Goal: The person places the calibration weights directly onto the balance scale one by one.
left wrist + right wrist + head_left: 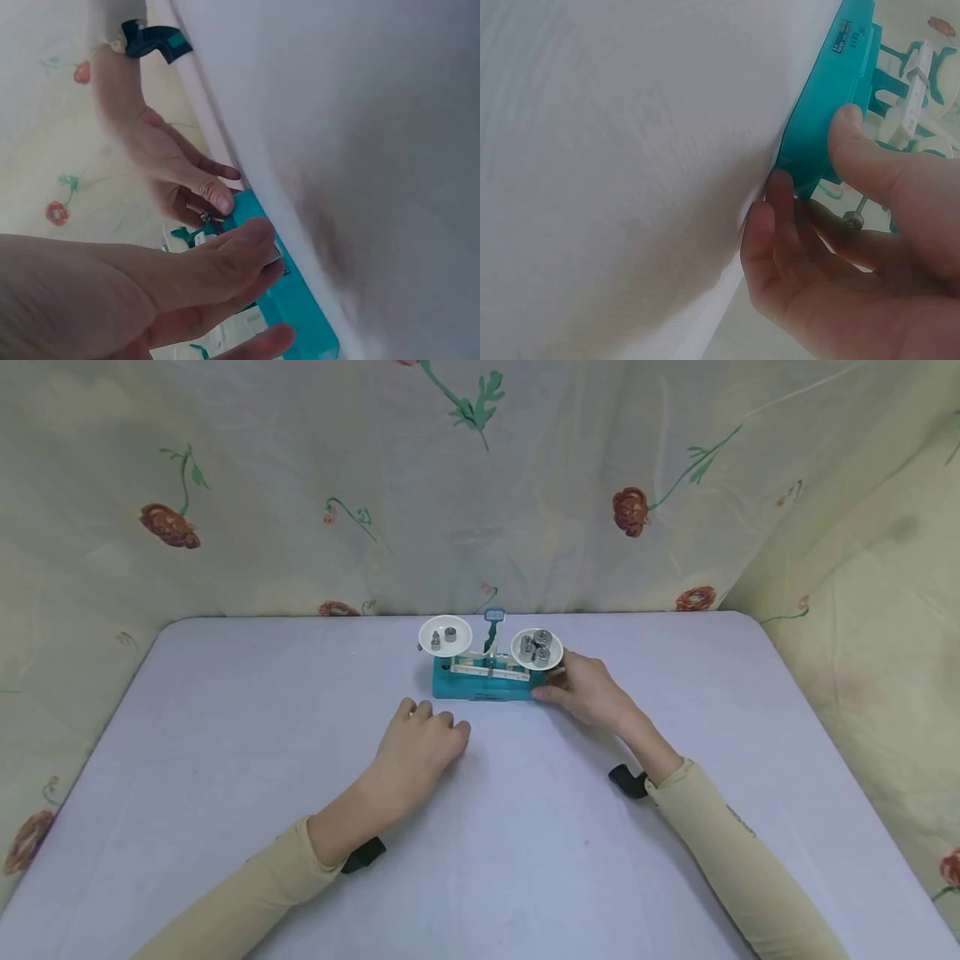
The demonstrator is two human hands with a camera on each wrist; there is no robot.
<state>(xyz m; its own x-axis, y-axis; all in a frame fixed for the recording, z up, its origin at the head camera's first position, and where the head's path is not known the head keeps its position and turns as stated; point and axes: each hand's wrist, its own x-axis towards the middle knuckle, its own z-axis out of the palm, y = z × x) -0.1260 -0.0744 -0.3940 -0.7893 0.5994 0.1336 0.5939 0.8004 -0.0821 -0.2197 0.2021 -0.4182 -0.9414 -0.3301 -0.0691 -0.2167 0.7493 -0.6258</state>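
Observation:
A small teal balance scale (487,685) stands near the far edge of the table. Its left white pan (431,627) bears two metal weights, and several more lie in the right pan (555,658). At the scale's right end, my right hand (588,689) holds the base, thumb on its front and other fingers curled around the end. A metal adjusting nut (853,219) shows beside those fingers. My left hand (420,743) is in front of the scale, fingers loosely bent. Its thumb and forefinger are close together in the left wrist view; I see nothing clearly held.
The table (262,735) has a pale cloth. A flower-printed curtain (300,485) hangs behind it and along both sides. Black wrist mounts (628,781) sit under the forearms.

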